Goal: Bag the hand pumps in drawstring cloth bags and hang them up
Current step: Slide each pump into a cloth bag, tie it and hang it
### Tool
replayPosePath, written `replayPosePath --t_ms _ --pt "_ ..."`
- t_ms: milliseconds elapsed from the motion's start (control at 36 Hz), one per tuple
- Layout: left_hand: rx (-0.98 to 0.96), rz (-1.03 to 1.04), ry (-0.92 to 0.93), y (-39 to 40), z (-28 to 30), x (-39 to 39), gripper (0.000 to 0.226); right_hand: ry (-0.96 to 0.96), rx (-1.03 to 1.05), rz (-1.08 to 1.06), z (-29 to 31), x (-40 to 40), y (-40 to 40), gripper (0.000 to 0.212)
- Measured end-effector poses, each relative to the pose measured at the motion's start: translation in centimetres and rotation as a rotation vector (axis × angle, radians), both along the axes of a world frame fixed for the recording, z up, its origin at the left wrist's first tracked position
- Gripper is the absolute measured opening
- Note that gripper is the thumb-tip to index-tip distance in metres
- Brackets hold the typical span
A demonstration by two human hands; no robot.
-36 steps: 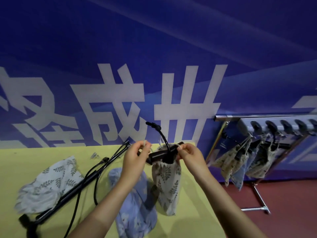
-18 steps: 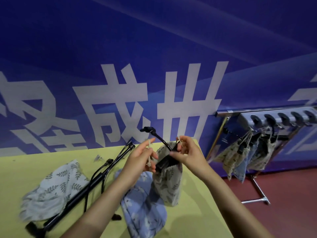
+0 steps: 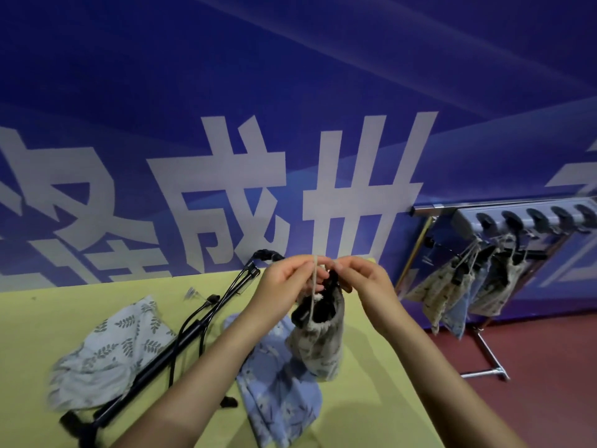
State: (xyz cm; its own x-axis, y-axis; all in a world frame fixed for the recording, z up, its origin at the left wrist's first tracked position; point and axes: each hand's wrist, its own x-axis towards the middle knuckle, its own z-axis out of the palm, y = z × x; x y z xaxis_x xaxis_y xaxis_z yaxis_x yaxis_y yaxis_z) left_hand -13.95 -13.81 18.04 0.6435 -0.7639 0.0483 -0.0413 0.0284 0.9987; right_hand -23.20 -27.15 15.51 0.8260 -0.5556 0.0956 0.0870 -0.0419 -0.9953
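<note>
Drawstring being pulled on a bagged pump

The cord is pinched by the left hand and right hand; the cloth bag hangs below that grip, so its mouth is cinched.

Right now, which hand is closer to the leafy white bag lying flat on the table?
Left. The left hand is up over the table, right of the leafy white bag; the right hand is farther right.

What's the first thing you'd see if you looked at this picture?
Two hands, the left hand and the right hand, meet in the middle, pinching the drawstring of a leaf-print bag with a black pump poking out of its top. Behind them, huge white characters cover the blue wall. At the right, filled bags hang from a rack.
</note>
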Motion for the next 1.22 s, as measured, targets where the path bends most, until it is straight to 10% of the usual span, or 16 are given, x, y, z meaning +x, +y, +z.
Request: replayPosePath --t_ms 306,639,1028,1222 --pt "-0.126 0.061 -0.131 -4.9 -0.6 -1.9 0.038 -0.077 0.068 0.046 1.3 -2.8 -1.8 0.017" --pt "-0.105 0.045 0.212 -15.5 -2.0 -6.5 0.032 0.009 0.127 -0.046 0.1 -7.2 -10.8 0.018" --pt "0.028 0.144 -0.506 -34.3 -6.2 -15.4 0.017 -0.301 0.727 0.289 -2.7 -14.7 -32.3 0.028" --pt "0.057 0.278 -0.500 -40.1 -6.3 -19.4 0.010 0.176 -0.256 0.197 -1.5 -19.9 -39.1 0.018"
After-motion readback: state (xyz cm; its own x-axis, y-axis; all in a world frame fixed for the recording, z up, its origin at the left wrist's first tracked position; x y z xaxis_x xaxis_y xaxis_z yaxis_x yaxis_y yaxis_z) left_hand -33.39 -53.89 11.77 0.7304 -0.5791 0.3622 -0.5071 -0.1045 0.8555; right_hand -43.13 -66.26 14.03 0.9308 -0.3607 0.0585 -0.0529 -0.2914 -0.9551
